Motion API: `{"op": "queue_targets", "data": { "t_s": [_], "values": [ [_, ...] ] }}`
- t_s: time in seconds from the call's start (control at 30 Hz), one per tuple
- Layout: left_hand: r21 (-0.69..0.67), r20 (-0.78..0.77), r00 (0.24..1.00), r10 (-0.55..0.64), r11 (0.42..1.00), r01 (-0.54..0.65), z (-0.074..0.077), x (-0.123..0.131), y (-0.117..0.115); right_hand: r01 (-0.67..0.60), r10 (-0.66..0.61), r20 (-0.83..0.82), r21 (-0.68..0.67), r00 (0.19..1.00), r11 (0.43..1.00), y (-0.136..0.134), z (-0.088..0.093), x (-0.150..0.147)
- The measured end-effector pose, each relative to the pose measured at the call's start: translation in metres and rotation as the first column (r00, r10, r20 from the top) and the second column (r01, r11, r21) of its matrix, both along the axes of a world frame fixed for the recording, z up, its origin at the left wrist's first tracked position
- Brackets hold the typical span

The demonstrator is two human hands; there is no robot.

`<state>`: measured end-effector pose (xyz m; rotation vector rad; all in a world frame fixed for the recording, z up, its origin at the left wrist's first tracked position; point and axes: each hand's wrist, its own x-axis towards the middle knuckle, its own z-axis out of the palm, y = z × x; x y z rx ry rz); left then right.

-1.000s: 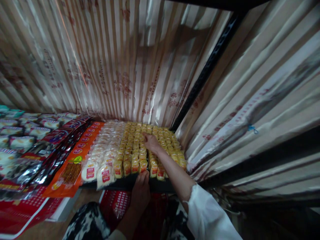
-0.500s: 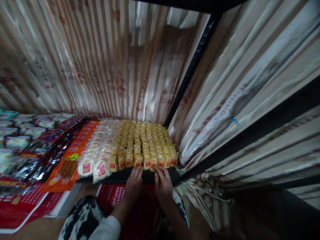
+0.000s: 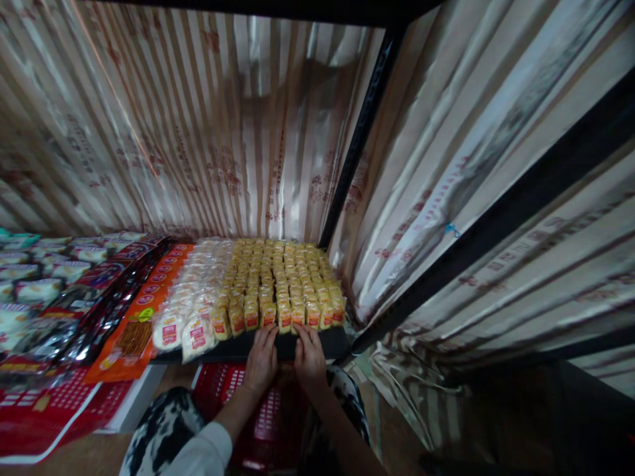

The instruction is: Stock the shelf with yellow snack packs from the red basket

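Rows of small clear-wrapped yellow snack packs with red-and-yellow labels stand close together on a black shelf. My left hand reaches to the front edge, its outstretched fingertips touching the base of a front pack. Beside it, my right hand has its fingers stretched toward another front pack, thumb and fingers apart. Neither hand lifts a pack. Left of the yellow rows lie white round wrapped packs with red labels.
An orange snack bag, dark shiny bags and white packs fill the shelf's left. Red plastic baskets sit below. Striped curtains hang behind and to the right, along black metal posts.
The view has shifted slightly, so the shelf and curtains sit a little further left. Both hands stay at the front row, with the right hand's fingers now a bit lower against the packs.
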<state>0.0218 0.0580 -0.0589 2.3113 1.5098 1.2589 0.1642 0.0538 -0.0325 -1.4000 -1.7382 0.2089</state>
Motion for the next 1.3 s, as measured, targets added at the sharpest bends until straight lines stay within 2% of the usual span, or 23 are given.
{"op": "queue_targets", "data": {
  "t_s": [0.13, 0.33, 0.5, 0.63, 0.77, 0.93, 1.13, 1.3],
  "values": [
    [-0.045, 0.078, 0.995, 0.063, 0.997, -0.06, 0.006, 0.005, 0.0, 0.014, -0.014, -0.024, -0.014, 1.0, 1.0, -0.002, -0.002, 0.0],
    [-0.046, 0.119, 0.989, 0.082, 0.996, -0.077, 0.004, 0.006, 0.001, -0.067, 0.068, 0.021, -0.072, 0.997, 0.995, -0.005, -0.003, -0.007],
    [-0.016, -0.006, 1.0, -0.028, 0.999, 0.028, 0.003, 0.003, -0.002, -0.035, 0.037, 0.016, -0.089, 0.999, 0.995, 0.0, -0.004, -0.013],
    [0.007, -0.091, 0.989, -0.113, 0.993, 0.115, 0.007, 0.009, -0.003, -0.089, 0.086, -0.037, -0.092, 0.996, 0.992, 0.005, -0.006, -0.01],
    [-0.009, -0.16, 0.971, -0.177, 0.984, 0.178, 0.012, 0.017, -0.003, -0.114, 0.109, -0.106, -0.038, 0.988, 0.993, 0.003, -0.006, -0.002],
    [-0.017, -0.245, 0.957, -0.155, 0.988, 0.156, 0.017, 0.024, -0.001, 0.006, -0.005, -0.111, 0.015, 0.994, 1.0, -0.003, -0.002, 0.007],
    [-0.007, -0.234, 0.962, -0.142, 0.989, 0.145, 0.027, 0.034, 0.003, 0.009, -0.008, -0.098, 0.008, 0.995, 1.0, 0.003, -0.004, 0.003],
    [0.005, -0.303, 0.934, -0.187, 0.98, 0.197, 0.015, 0.031, 0.002, -0.026, 0.024, -0.084, -0.017, 0.996, 1.0, 0.006, -0.009, 0.004]
  ]
}}
